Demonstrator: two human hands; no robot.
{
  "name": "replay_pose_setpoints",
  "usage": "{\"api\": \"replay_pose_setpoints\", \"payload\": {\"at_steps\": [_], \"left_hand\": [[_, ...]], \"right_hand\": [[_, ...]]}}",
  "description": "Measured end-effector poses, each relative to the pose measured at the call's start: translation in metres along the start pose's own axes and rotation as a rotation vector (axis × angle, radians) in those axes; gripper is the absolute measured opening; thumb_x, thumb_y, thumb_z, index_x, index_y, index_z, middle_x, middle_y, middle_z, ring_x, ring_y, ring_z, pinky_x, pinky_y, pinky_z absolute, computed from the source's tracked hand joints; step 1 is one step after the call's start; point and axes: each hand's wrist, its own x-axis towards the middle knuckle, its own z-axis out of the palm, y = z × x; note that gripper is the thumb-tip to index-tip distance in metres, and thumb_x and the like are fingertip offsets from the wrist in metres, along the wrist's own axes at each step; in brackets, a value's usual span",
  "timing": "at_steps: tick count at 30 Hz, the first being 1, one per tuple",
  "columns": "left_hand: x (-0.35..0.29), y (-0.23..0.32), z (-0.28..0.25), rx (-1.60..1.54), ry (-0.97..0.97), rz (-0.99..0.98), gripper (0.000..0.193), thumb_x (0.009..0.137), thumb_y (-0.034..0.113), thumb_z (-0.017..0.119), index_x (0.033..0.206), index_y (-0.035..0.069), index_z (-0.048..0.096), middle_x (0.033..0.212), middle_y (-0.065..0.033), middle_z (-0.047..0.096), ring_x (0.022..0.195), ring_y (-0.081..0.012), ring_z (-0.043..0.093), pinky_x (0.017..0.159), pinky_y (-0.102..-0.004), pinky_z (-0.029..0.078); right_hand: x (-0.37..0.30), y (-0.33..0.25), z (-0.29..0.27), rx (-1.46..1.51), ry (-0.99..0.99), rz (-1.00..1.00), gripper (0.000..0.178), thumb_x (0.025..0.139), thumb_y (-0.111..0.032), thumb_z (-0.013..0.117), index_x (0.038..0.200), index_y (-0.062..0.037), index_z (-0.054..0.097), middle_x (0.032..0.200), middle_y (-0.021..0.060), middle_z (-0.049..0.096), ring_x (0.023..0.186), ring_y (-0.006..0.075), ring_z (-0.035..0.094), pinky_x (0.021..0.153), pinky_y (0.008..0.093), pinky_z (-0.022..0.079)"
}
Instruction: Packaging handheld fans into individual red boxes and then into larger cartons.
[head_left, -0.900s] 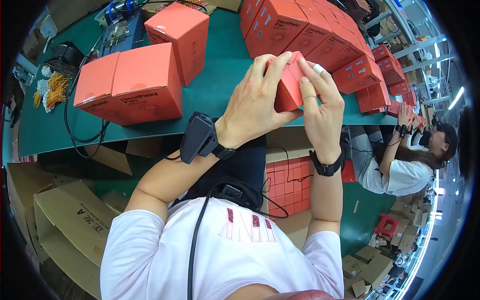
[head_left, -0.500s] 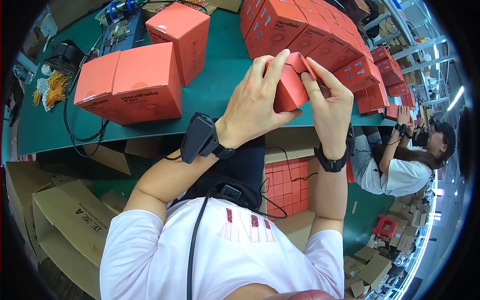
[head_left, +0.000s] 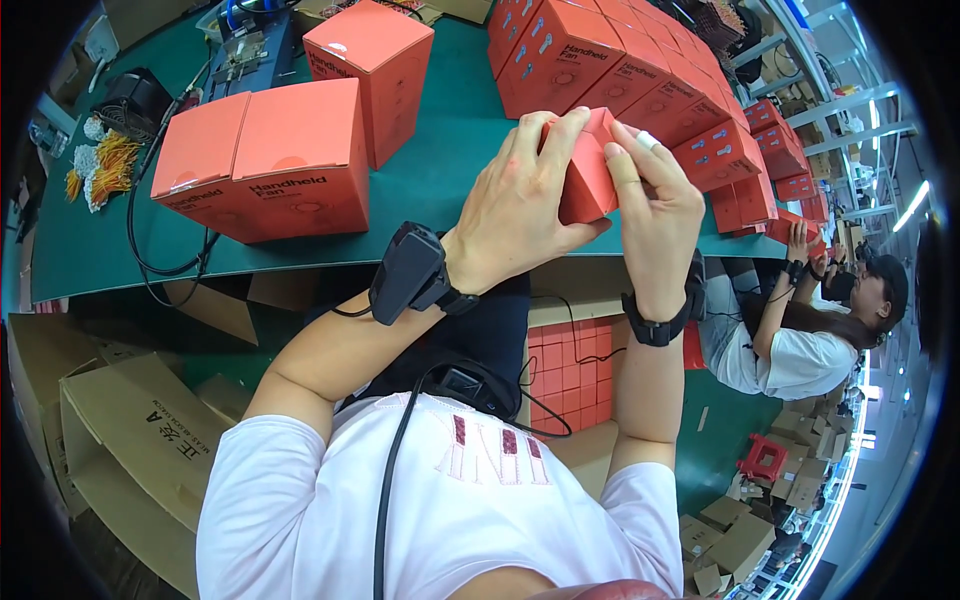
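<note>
A small red carton point(head_left: 588, 182) is held above the green table's front edge, tilted between my two hands. My left hand point(head_left: 515, 210) is wrapped round its left side, fingers over the top and thumb along the bottom edge. On the carton's right end, my right hand point(head_left: 657, 215) presses with bent fingers and thumb, covering part of that end. A ring shows on one of its fingers. Left of my hands stand two red cartons point(head_left: 300, 135) side by side, with a third red carton point(head_left: 372, 65) behind them.
Rows of red cartons point(head_left: 565, 65) fill the table's far right. A blue-and-black machine point(head_left: 245, 65), cables and orange-white wire bundles point(head_left: 105, 170) lie at left. Below are brown cardboard boxes point(head_left: 150, 430) and a box of red cartons point(head_left: 572, 372). A co-worker point(head_left: 800, 335) sits at right.
The flap that stood away from the carton's right end, with a dark gap beside it, now lies against it. My right fingers have bent in over that end.
</note>
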Motion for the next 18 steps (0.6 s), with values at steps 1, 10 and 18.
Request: {"api": "replay_pose_setpoints", "payload": {"at_steps": [1, 10, 18], "left_hand": [[0.0, -0.001, 0.0, 0.011, 0.019, 0.026, 0.097, 0.063, 0.025, 0.088, 0.143, 0.004, 0.037, 0.124, -0.0212, 0.048, 0.112, -0.0387, 0.056, 0.089, -0.0443, 0.053], [0.001, -0.01, -0.001, -0.095, -0.015, 0.05, 0.093, 0.068, 0.025, 0.081, 0.146, 0.007, 0.033, 0.122, -0.0233, 0.05, 0.111, -0.0415, 0.056, 0.093, -0.0455, 0.051], [-0.005, -0.019, -0.005, -1.583, -0.326, -0.939, 0.058, 0.096, 0.052, 0.054, 0.133, 0.007, 0.052, 0.125, -0.0069, 0.063, 0.113, -0.0204, 0.063, 0.098, -0.0378, 0.051]], "right_hand": [[-0.001, 0.001, 0.001, 0.0, 0.0, 0.0, 0.026, 0.092, -0.011, 0.065, 0.114, 0.0012, 0.07, 0.106, 0.017, 0.07, 0.094, 0.0228, 0.068, 0.085, 0.0324, 0.053], [-0.004, 0.006, -0.041, -0.38, -0.37, -0.373, 0.066, 0.09, -0.035, 0.067, 0.143, -0.0009, 0.046, 0.149, 0.0301, 0.037, 0.14, 0.0407, 0.035, 0.113, 0.0457, 0.032], [-0.056, 0.002, -0.117, -0.324, -0.246, -0.422, 0.121, 0.059, -0.052, 0.089, 0.15, -0.002, 0.027, 0.153, 0.0271, 0.032, 0.138, 0.0428, 0.039, 0.113, 0.0537, 0.032]]}}
